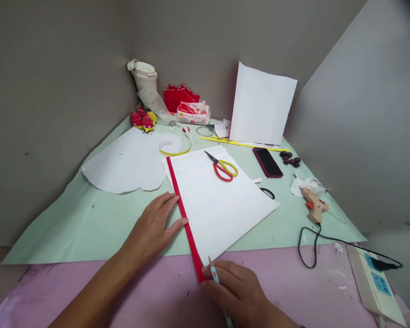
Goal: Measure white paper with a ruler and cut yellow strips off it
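Note:
My left hand (157, 221) lies with thumb and fingers apart, fingertips pressing on a long red strip (181, 209) along the left edge of a white sheet (218, 214). Between the fingers of my right hand (237, 289) is a light blue pencil (214, 274), its bare point turned up beside the sheet's near corner. My right thumb tip touches the near end of the strip. Scissors (223, 167) with one red and one yellow handle lie slightly spread on the sheet's far part. Whether the strip is a fold of the sheet or a separate piece, I cannot tell.
A large white paper cutout (133, 161) lies left. Toward the right are a phone (267, 162), dark oval pieces (289, 158), and a glue gun (314, 205) whose cord reaches a power strip (376, 282). At the back, a white sheet (263, 107) stands near a tissue pack (193, 113) and white cup (146, 79).

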### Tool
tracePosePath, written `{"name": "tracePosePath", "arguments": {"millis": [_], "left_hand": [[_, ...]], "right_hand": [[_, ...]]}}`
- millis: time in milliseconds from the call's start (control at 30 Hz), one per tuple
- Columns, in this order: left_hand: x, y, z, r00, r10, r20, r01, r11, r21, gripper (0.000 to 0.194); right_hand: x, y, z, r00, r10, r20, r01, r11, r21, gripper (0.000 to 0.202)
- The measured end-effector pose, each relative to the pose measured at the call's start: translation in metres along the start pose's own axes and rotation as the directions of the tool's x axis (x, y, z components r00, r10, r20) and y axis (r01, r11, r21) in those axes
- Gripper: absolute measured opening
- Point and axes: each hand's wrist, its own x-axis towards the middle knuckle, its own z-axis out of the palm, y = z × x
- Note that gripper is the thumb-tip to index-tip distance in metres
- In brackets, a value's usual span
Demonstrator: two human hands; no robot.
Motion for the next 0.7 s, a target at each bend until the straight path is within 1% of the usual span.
{"name": "tracePosePath", "arguments": {"millis": [33, 133, 167, 200, 333, 400, 467, 533, 567, 633, 700], "left_hand": [[0.0, -0.002, 0.001, 1.0, -0.007, -0.006, 0.007, 1.0, -0.012, 0.061], [0.001, -0.007, 0.004, 0.999, -0.029, -0.025, 0.028, 0.998, -0.05, 0.062], [0.002, -0.007, 0.005, 0.999, -0.036, -0.03, 0.034, 0.998, -0.061, 0.062], [0.002, -0.008, 0.005, 0.998, -0.045, -0.034, 0.042, 0.996, -0.073, 0.062], [0.001, -0.004, 0.0, 0.989, -0.13, -0.071, 0.12, 0.984, -0.134, 0.054], [0.0, -0.002, -0.002, 0.976, -0.185, -0.111, 0.166, 0.973, -0.162, 0.049], [0.001, 0.0, -0.005, 0.962, -0.231, -0.143, 0.204, 0.962, -0.183, 0.045], [0.007, 0.003, -0.01, 0.951, -0.267, -0.154, 0.235, 0.952, -0.194, 0.043], [0.011, 0.005, -0.013, 0.95, -0.273, -0.153, 0.243, 0.951, -0.189, 0.043], [0.024, 0.009, -0.021, 0.946, -0.298, -0.128, 0.279, 0.949, -0.144, 0.041], [0.039, 0.013, -0.028, 0.939, -0.337, -0.068, 0.334, 0.941, -0.052, 0.041]], "right_hand": [[0.002, -0.001, 0.002, 1.0, -0.014, 0.011, 0.014, 1.0, -0.018, 0.024], [0.002, -0.002, 0.009, 0.993, -0.12, -0.013, 0.118, 0.99, -0.079, 0.022], [0.001, -0.002, 0.011, 0.989, -0.147, -0.005, 0.146, 0.985, -0.095, 0.02], [0.0, -0.003, 0.012, 0.987, -0.157, 0.028, 0.159, 0.982, -0.105, 0.018], [0.0, -0.007, 0.014, 0.971, -0.164, 0.176, 0.185, 0.976, -0.111, 0.014], [-0.001, -0.009, 0.018, 0.964, -0.17, 0.204, 0.192, 0.977, -0.092, 0.015], [-0.002, -0.011, 0.027, 0.97, -0.128, 0.206, 0.146, 0.987, -0.074, 0.022], [-0.002, -0.012, 0.039, 0.976, -0.088, 0.199, 0.101, 0.993, -0.057, 0.029], [-0.002, -0.012, 0.045, 0.973, -0.094, 0.21, 0.105, 0.993, -0.045, 0.03], [0.003, -0.012, 0.053, 0.952, -0.135, 0.276, 0.142, 0.99, -0.008, 0.026], [0.012, -0.012, 0.054, 0.916, -0.187, 0.354, 0.177, 0.982, 0.059, 0.019]]}}
